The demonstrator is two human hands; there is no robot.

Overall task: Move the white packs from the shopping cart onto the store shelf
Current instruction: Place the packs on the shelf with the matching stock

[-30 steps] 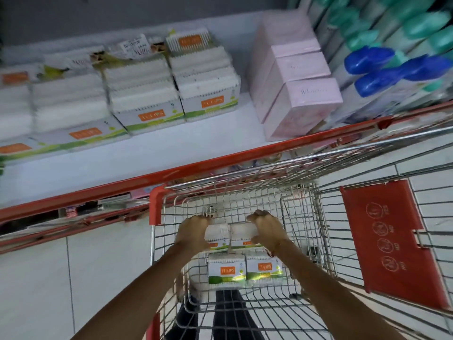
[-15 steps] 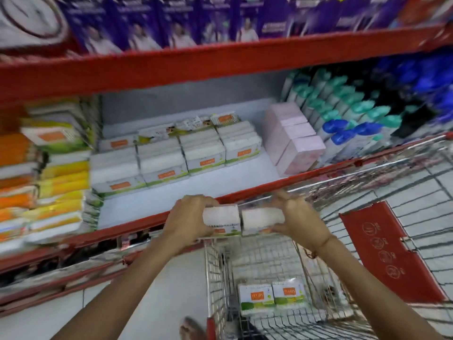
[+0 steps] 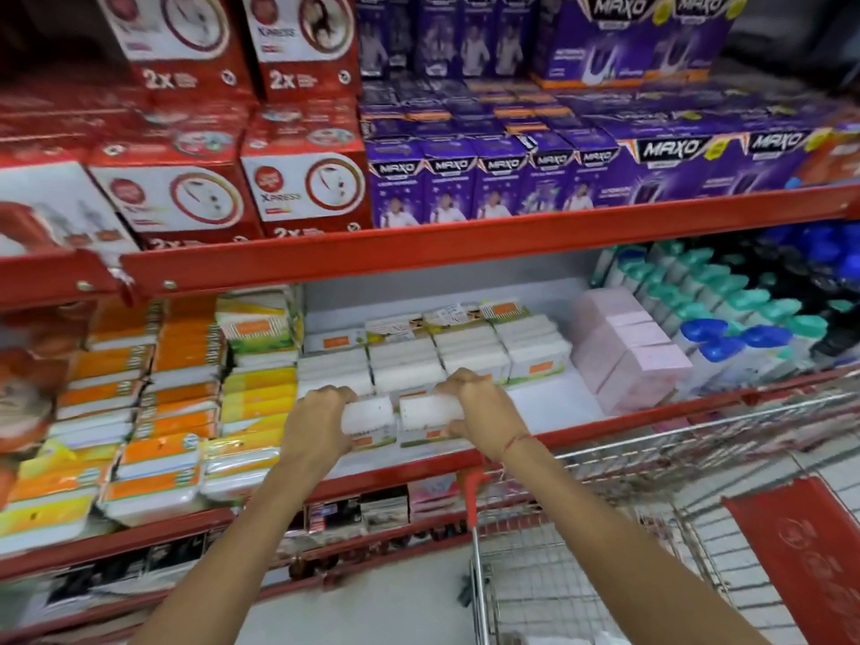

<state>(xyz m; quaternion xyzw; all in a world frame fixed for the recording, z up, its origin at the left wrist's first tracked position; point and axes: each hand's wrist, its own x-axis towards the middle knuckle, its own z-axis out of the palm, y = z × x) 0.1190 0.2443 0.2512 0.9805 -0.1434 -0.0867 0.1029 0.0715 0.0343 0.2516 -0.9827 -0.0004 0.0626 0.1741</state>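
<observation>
Two white packs with orange labels are pressed side by side between my hands, just above the white shelf [image 3: 549,402]. My left hand [image 3: 321,423] grips the left pack [image 3: 370,418]; my right hand [image 3: 474,405] grips the right pack [image 3: 430,414]. Both sit in front of the rows of white packs [image 3: 419,360] stocked further back on that shelf. The wire shopping cart [image 3: 558,574] with its red corner is at the lower right, below my right arm. Its inside is mostly out of view.
Pink boxes [image 3: 628,360] and teal- and blue-capped bottles [image 3: 726,328] stand right of the white packs. Orange and yellow packs [image 3: 177,402] fill the left. A red shelf rail [image 3: 419,253] runs overhead, with red and purple boxes above it.
Both hands lifted the two packs out of the cart, up and forward over the red shelf edge. My view swung up from the cart to the shelves.
</observation>
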